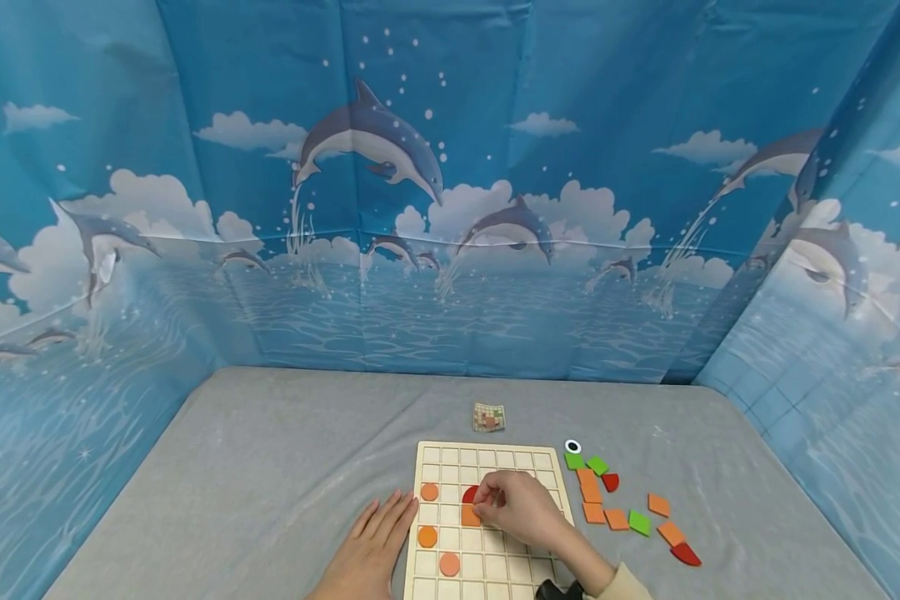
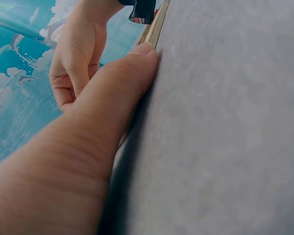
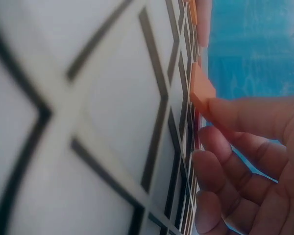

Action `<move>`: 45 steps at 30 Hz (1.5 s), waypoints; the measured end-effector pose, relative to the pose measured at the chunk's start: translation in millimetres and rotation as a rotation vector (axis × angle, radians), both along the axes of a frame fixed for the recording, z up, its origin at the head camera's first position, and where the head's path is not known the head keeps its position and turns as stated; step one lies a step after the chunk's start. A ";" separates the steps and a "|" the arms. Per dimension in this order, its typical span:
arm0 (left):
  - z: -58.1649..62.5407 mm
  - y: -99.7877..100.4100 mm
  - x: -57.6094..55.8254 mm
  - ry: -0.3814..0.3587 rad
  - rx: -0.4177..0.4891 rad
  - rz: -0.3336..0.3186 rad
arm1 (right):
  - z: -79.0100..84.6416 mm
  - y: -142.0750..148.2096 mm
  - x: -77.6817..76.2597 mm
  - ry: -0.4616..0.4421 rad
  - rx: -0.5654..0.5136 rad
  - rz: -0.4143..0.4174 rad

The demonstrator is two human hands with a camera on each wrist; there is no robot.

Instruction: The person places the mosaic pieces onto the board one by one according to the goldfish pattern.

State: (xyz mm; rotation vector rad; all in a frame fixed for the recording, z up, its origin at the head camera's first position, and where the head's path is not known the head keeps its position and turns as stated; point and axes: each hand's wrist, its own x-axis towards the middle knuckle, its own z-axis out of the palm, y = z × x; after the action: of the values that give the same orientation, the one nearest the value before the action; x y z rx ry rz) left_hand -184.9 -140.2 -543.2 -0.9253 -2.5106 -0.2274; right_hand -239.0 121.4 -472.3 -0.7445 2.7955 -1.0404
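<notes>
A pale wooden grid board (image 1: pixel 487 461) lies on the grey cloth. Over its middle, my right hand (image 1: pixel 521 508) pinches an orange square tile (image 3: pixel 202 88) between thumb and finger, at or just above a cell below a red quarter-circle piece (image 1: pixel 470 494). My left hand (image 1: pixel 371 542) lies with fingers extended beside the board; its thumb (image 2: pixel 146 54) touches the board's edge. Toward the board's left side sit an orange disc (image 1: pixel 429 492), another orange disc (image 1: pixel 427 536) and a salmon-coloured disc (image 1: pixel 449 564).
Right of the board lie loose pieces: several orange squares (image 1: pixel 594 512), green squares (image 1: pixel 639 522), red quarter-circles (image 1: pixel 686 554) and a white ring with a black centre (image 1: pixel 573 447). A small patterned card (image 1: pixel 489 417) lies behind the board. A dolphin-print curtain (image 1: pixel 450 308) stands beyond the table.
</notes>
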 end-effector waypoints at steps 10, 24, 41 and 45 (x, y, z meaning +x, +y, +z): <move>0.1 -0.1 0.2 -0.034 -0.022 0.007 | -1.5 -1.8 0.0 0.034 0.031 -0.024; -0.8 -0.7 0.3 -0.031 -0.030 0.024 | 2.4 5.8 7.7 -0.008 0.049 -0.018; -3.1 -0.5 -0.5 -0.006 -0.037 0.031 | 9.5 62.5 24.1 -0.018 0.081 -0.196; -2.4 -0.3 -0.5 -0.001 -0.039 0.030 | 9.6 78.2 25.0 -0.040 0.140 -0.307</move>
State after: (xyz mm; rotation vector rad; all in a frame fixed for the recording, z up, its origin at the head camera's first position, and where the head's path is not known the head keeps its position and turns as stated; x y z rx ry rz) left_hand -185.4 -140.4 -545.6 -0.9025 -2.5363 -0.1695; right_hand -214.0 199.6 -462.7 -0.2820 2.9714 -0.8701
